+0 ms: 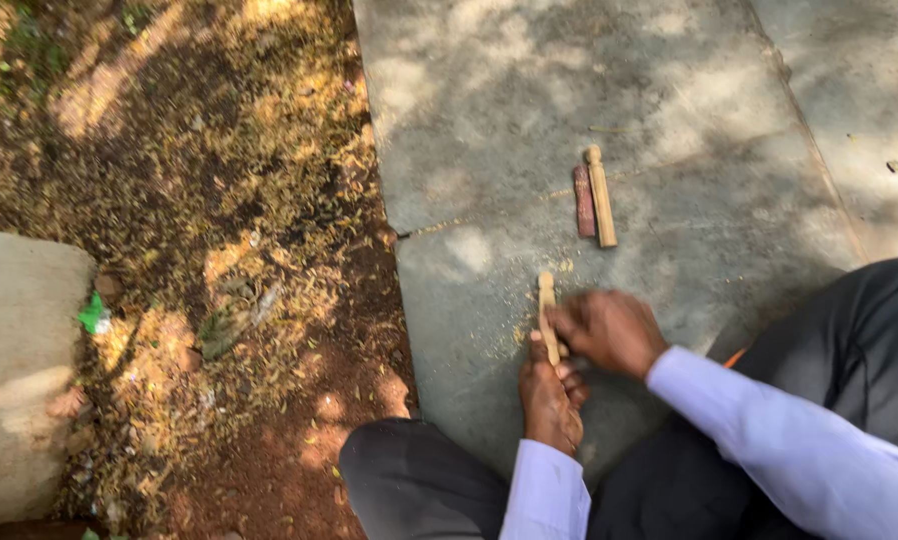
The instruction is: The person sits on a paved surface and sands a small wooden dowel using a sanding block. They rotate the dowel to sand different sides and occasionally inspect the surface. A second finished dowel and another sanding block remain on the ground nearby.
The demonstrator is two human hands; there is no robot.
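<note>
My left hand (551, 400) grips the lower end of a pale wooden stick (547, 308) that points away from me over the concrete slab (489, 120). My right hand (609, 330) is closed against the stick's middle from the right; whatever it holds is hidden by the fingers. Pale shavings lie on the slab around the stick's tip. Both arms wear light lilac sleeves, and my dark trousers show at the bottom and right.
Farther out on the slab lie a finished pale wooden peg (600, 196) and a reddish-brown piece (584, 201) side by side. Bare soil with yellow wood chips (219, 200) spreads to the left. A grey stone block (19, 370) stands at the left edge.
</note>
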